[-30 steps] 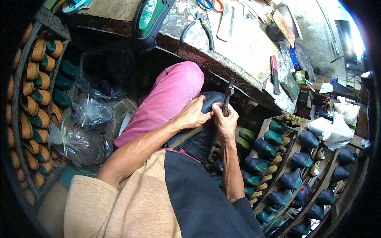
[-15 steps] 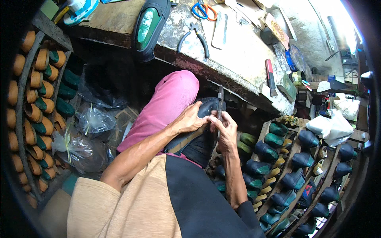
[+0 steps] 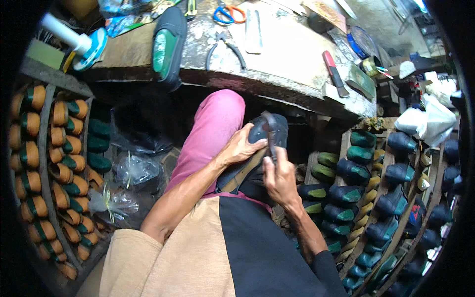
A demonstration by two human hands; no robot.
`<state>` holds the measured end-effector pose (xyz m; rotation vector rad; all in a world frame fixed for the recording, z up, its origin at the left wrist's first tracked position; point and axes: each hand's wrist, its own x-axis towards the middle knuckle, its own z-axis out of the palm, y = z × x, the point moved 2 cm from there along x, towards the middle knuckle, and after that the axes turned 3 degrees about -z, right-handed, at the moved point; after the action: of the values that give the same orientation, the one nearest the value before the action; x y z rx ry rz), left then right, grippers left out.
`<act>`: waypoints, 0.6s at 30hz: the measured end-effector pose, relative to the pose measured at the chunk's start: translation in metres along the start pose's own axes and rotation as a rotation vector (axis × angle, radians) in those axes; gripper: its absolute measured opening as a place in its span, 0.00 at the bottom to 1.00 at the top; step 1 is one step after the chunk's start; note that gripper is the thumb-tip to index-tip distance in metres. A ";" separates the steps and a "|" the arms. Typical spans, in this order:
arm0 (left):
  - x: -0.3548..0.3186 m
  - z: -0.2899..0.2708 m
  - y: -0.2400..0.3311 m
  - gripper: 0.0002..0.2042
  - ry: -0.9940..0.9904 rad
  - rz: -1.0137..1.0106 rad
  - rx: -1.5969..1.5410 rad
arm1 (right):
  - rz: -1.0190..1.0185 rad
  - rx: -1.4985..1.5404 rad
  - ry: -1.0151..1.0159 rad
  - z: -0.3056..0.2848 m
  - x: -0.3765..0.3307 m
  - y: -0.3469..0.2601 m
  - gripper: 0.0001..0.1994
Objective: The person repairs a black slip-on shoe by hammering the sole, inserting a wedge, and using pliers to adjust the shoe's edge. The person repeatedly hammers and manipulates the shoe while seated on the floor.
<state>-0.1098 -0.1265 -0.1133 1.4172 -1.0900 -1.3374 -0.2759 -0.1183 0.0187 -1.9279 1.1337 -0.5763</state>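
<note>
A dark shoe [image 3: 277, 132] on its form rests on my lap beside my pink trouser leg [image 3: 213, 131]. My left hand [image 3: 241, 147] grips the shoe's left side and steadies it. My right hand [image 3: 279, 178] is closed around a thin dark tool [image 3: 271, 129] whose tip lies on the shoe's upper face. A brown strap [image 3: 242, 171] runs under the shoe between both hands.
A worn workbench [image 3: 277, 59] stands ahead with pliers [image 3: 226, 47], orange-handled scissors [image 3: 228, 14], a red-handled tool [image 3: 335, 74] and a green-lined sole [image 3: 167, 47]. Racks of green and tan shoe forms [image 3: 54, 163] stand left, dark ones [image 3: 371, 183] right. Plastic bags [image 3: 131, 173] lie on the floor.
My view has tilted so the bench sits lower in the frame. My right hand has slid down, the tool now lying flatter on the shoe. The left hand keeps its hold.
</note>
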 end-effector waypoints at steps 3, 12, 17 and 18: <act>-0.002 -0.002 0.000 0.38 -0.001 -0.102 0.084 | -0.107 0.234 0.229 0.000 -0.014 -0.008 0.10; -0.003 0.000 -0.001 0.34 -0.039 -0.057 0.009 | -0.058 0.016 0.187 0.007 -0.007 0.032 0.06; -0.004 0.000 -0.006 0.40 0.018 -0.006 0.042 | 0.181 0.005 0.035 -0.009 -0.001 0.049 0.06; -0.006 0.001 -0.008 0.41 0.004 -0.021 0.072 | 0.184 0.057 0.070 -0.015 0.000 0.048 0.05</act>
<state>-0.1106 -0.1190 -0.1196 1.4868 -1.1334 -1.3215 -0.3109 -0.1371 -0.0117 -1.7441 1.3089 -0.5726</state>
